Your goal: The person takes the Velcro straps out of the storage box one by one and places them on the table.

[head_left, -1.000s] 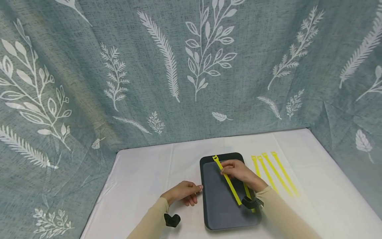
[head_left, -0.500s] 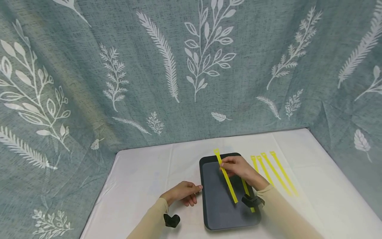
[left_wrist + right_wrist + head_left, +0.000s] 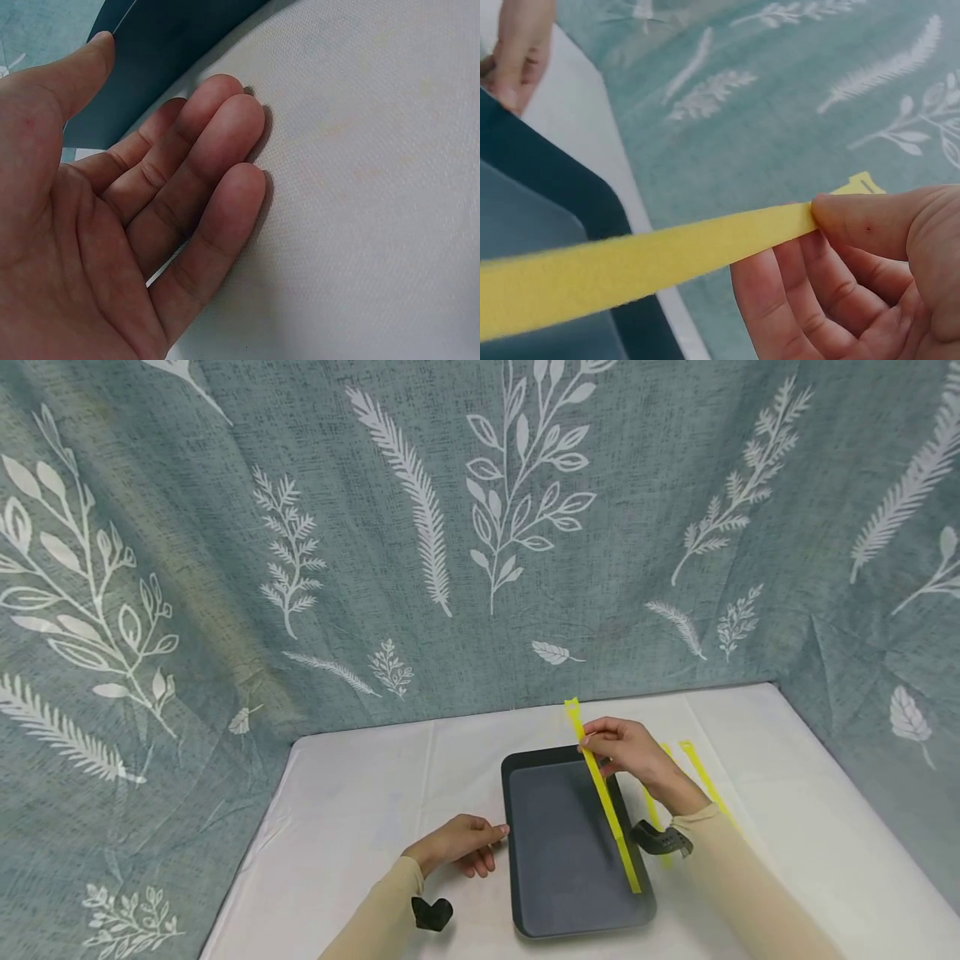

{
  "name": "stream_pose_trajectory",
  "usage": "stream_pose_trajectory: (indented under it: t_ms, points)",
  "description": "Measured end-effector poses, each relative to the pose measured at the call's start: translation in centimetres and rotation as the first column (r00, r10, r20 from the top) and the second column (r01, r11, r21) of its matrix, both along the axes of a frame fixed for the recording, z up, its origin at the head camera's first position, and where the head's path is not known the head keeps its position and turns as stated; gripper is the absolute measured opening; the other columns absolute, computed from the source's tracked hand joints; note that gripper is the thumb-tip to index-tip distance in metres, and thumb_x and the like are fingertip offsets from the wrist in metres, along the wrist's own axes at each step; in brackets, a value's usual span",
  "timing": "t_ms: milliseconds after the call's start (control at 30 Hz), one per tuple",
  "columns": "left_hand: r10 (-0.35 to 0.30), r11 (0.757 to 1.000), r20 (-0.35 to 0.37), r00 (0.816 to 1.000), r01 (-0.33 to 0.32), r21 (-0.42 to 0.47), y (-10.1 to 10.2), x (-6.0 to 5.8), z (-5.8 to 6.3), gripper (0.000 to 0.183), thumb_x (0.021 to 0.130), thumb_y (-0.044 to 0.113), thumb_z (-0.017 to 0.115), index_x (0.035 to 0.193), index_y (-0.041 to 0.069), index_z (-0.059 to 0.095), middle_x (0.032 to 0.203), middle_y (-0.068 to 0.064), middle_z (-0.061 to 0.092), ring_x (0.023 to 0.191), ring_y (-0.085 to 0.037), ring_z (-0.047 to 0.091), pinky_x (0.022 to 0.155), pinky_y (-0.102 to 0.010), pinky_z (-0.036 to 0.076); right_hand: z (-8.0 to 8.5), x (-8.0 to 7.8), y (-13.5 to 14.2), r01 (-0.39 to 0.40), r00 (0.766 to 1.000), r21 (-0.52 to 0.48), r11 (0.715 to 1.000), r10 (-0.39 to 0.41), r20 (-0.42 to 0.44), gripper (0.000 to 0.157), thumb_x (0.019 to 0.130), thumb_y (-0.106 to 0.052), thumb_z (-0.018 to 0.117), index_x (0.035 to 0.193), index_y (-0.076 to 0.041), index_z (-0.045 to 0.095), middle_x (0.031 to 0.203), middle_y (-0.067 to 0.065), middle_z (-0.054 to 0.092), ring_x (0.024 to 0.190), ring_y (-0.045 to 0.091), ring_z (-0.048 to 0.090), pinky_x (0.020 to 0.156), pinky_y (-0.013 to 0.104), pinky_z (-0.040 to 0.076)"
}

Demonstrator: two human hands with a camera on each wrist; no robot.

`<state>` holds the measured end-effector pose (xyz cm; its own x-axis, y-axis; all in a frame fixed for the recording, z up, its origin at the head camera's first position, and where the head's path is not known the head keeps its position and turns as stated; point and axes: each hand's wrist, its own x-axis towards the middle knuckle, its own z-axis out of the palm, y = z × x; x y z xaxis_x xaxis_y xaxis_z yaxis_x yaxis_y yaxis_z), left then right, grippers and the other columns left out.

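Note:
My right hand (image 3: 626, 750) pinches a long yellow strap (image 3: 606, 797) near its head end, above the far right corner of a dark tray (image 3: 558, 852). The strap slants down over the tray's right side. In the right wrist view the thumb (image 3: 877, 217) presses the yellow strap (image 3: 652, 262) against the fingers. My left hand (image 3: 459, 843) rests on the white tablecloth (image 3: 360, 810) just left of the tray, fingers loosely bent, holding nothing. In the left wrist view the fingers (image 3: 217, 150) lie on the cloth with the thumb by the tray edge (image 3: 157, 67).
More yellow straps (image 3: 701, 772) lie on the cloth right of the tray, partly hidden by my right arm. A grey-green leaf-print curtain (image 3: 480, 527) closes off the back and both sides of the table. Black wrist mounts (image 3: 660, 839) sit on both sleeves.
My right hand has lifted the yellow strap and carried it up and to the right, from the tray's middle to its right side. The left hand has not moved.

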<state>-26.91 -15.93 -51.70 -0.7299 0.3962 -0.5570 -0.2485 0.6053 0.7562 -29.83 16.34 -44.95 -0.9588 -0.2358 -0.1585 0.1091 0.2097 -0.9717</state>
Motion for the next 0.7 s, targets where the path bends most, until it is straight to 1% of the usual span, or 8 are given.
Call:
stream_pose_trajectory:
  t_ms: [100, 267, 367, 500, 600, 700]
  points:
    - [0.001, 1.000, -0.001, 1.000, -0.001, 0.001, 0.0, 0.1, 0.1, 0.051, 0.097, 0.057, 0.060, 0.093, 0.007, 0.067, 0.072, 0.000, 0.068, 0.058, -0.008, 0.062, 0.056, -0.022, 0.050, 0.8, -0.2, 1.0, 0.020, 1.000, 0.020, 1.000, -0.020, -0.006, 0.036, 0.103, -0.024, 0.059, 0.129, 0.001, 0.057, 0.115, 0.015, 0.070, 0.087, 0.014, 0.062, 0.072, 0.031, 0.058]
    - [-0.001, 1.000, 0.000, 1.000, 0.001, 0.005, 0.0, 0.2, 0.2, 0.050, 0.098, 0.055, 0.059, 0.093, 0.006, 0.067, 0.072, 0.000, 0.069, 0.058, -0.008, 0.062, 0.056, -0.022, 0.050, 1.8, -0.7, 2.7, 0.055, 0.998, 0.050, 0.997, -0.054, -0.008, 0.042, 0.103, -0.030, 0.061, 0.133, 0.000, 0.056, 0.112, 0.005, 0.071, 0.089, 0.012, 0.064, 0.073, 0.029, 0.058]
    - [0.001, 1.000, 0.003, 1.000, -0.001, 0.008, 0.0, 0.2, 0.2, 0.050, 0.099, 0.055, 0.059, 0.093, 0.006, 0.067, 0.072, 0.000, 0.069, 0.058, -0.008, 0.062, 0.056, -0.022, 0.050, 2.3, -1.0, 3.8, 0.073, 0.997, 0.061, 0.996, -0.072, -0.015, 0.046, 0.102, -0.033, 0.062, 0.134, -0.001, 0.055, 0.111, 0.002, 0.070, 0.089, 0.010, 0.064, 0.073, 0.029, 0.058]
    - [0.002, 1.000, 0.002, 1.000, -0.002, 0.001, 0.0, 0.1, 0.2, 0.050, 0.098, 0.056, 0.059, 0.092, 0.007, 0.067, 0.071, 0.000, 0.068, 0.058, -0.008, 0.062, 0.056, -0.022, 0.050, 3.0, -1.2, 5.1, 0.087, 0.996, 0.060, 0.994, -0.086, -0.021, 0.047, 0.102, -0.038, 0.062, 0.133, -0.004, 0.055, 0.106, -0.005, 0.069, 0.094, 0.013, 0.065, 0.073, 0.030, 0.057]
    - [0.002, 1.000, 0.001, 1.000, -0.002, 0.000, 0.0, 0.1, 0.2, 0.051, 0.098, 0.056, 0.059, 0.092, 0.006, 0.067, 0.071, 0.000, 0.068, 0.058, -0.009, 0.062, 0.056, -0.023, 0.050, 3.5, -1.4, 5.9, 0.097, 0.995, 0.062, 0.993, -0.096, -0.021, 0.048, 0.101, -0.043, 0.062, 0.132, -0.007, 0.055, 0.107, -0.007, 0.068, 0.098, 0.017, 0.065, 0.075, 0.031, 0.057]
    - [0.000, 1.000, 0.002, 1.000, 0.000, 0.000, 0.0, 0.1, 0.3, 0.050, 0.098, 0.056, 0.059, 0.093, 0.006, 0.067, 0.072, 0.000, 0.068, 0.058, -0.009, 0.061, 0.056, -0.023, 0.050, 3.7, -1.6, 6.8, 0.105, 0.994, 0.079, 0.991, -0.104, -0.020, 0.049, 0.101, -0.045, 0.061, 0.133, -0.009, 0.054, 0.110, -0.007, 0.067, 0.096, 0.014, 0.064, 0.076, 0.031, 0.057]
